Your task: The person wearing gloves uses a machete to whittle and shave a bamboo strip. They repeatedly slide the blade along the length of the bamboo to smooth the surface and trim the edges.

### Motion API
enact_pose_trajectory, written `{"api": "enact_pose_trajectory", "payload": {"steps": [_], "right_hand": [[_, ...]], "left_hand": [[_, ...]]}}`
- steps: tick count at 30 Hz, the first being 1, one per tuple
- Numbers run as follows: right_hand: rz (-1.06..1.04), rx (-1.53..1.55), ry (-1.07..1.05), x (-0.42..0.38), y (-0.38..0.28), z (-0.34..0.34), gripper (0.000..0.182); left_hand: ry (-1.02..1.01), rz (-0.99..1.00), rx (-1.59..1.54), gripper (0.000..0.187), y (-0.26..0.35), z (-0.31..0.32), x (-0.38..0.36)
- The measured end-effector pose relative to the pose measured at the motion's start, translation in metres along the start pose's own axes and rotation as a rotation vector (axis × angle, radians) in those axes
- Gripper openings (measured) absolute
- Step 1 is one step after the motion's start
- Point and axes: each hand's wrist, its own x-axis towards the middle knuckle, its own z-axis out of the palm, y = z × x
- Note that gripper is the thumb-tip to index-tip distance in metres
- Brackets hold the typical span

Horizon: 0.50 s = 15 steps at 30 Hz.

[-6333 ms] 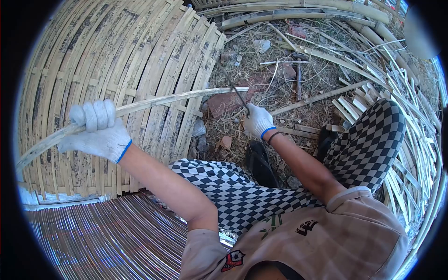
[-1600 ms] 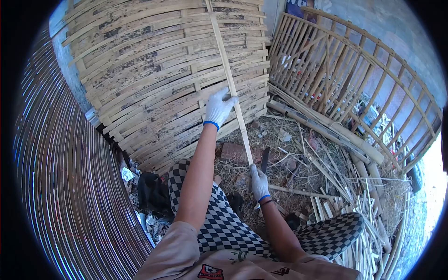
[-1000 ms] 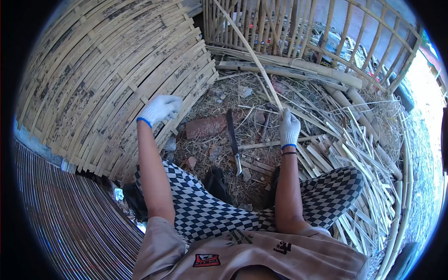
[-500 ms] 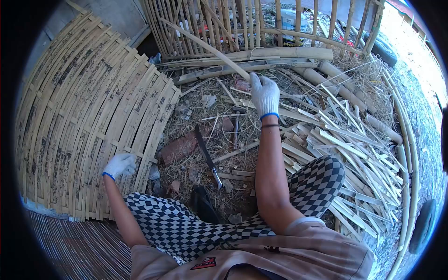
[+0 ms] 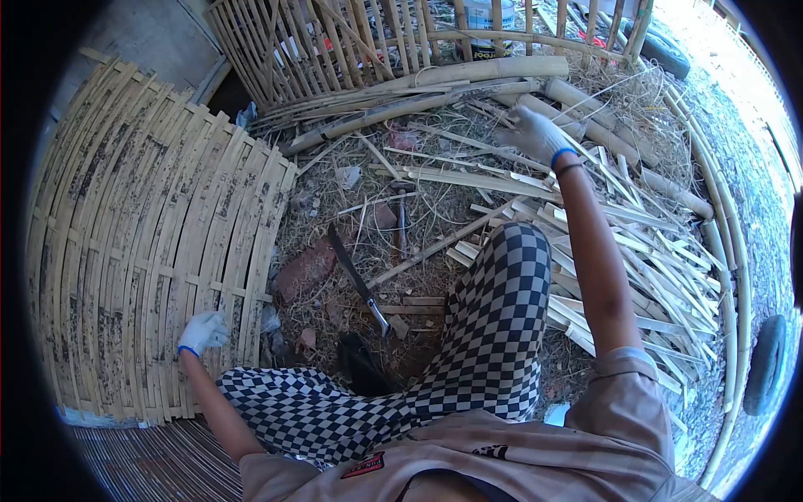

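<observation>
My left hand (image 5: 204, 333), in a white glove with a blue cuff, rests near the lower right edge of a large woven bamboo panel (image 5: 159, 243); whether its curled fingers grip a strip cannot be made out. My right hand (image 5: 535, 134), gloved too, reaches out over the split bamboo strips (image 5: 619, 243) at the right, its fingers apart and slightly blurred, with nothing seen in it. Between my knees and the panel lie a long dark blade (image 5: 355, 276) with a shiny handle and a hammer (image 5: 401, 222), both untouched.
A bamboo fence (image 5: 351, 42) stands at the back, with thick bamboo poles (image 5: 468, 75) lying before it. Bricks (image 5: 308, 269) lie on the straw-covered ground. A black sandal-like object (image 5: 361, 364) is near my legs. Tyres (image 5: 763, 364) are at the right.
The long thin strip that was at my right hand is gone from it. That hand has moved right, over the strips. My view has shifted, and my right knee is raised more.
</observation>
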Motion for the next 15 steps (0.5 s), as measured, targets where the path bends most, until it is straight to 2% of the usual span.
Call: {"api": "enact_pose_trajectory", "payload": {"steps": [1,2,3,5,7,8,10,14,15], "right_hand": [[-0.03,-0.152,0.017,-0.03,0.039,0.032,0.086],[0.094,-0.285,-0.088,-0.071,0.042,0.044,0.091],[0.021,-0.503,0.056,-0.108,0.066,0.076,0.084],[0.01,-0.674,0.135,-0.132,0.1,0.116,0.068],[0.127,-0.579,-0.01,-0.135,0.073,0.107,0.051],[0.126,-0.55,0.067,-0.133,0.088,0.119,0.033],[0.099,-0.561,-0.003,-0.127,0.092,0.111,0.034],[0.045,-0.517,0.427,-0.129,0.081,0.091,0.041],[0.026,-0.601,0.365,-0.132,0.086,0.09,0.035]], "left_hand": [[0.006,-0.01,0.013,0.044,-0.007,0.0,0.003],[0.003,-0.011,0.01,0.044,-0.012,0.001,0.003],[0.004,-0.013,0.009,0.044,-0.015,0.001,0.0],[0.006,-0.005,0.027,0.043,-0.021,-0.001,0.0],[0.01,0.0,0.063,0.043,-0.033,-0.002,-0.001],[0.004,-0.01,0.033,0.043,-0.043,-0.003,-0.007],[-0.001,-0.003,-0.041,0.044,-0.055,-0.003,-0.01],[0.074,-0.075,-0.025,0.043,-0.08,-0.004,-0.035],[0.08,-0.099,-0.045,0.043,-0.089,-0.005,-0.042]]}}
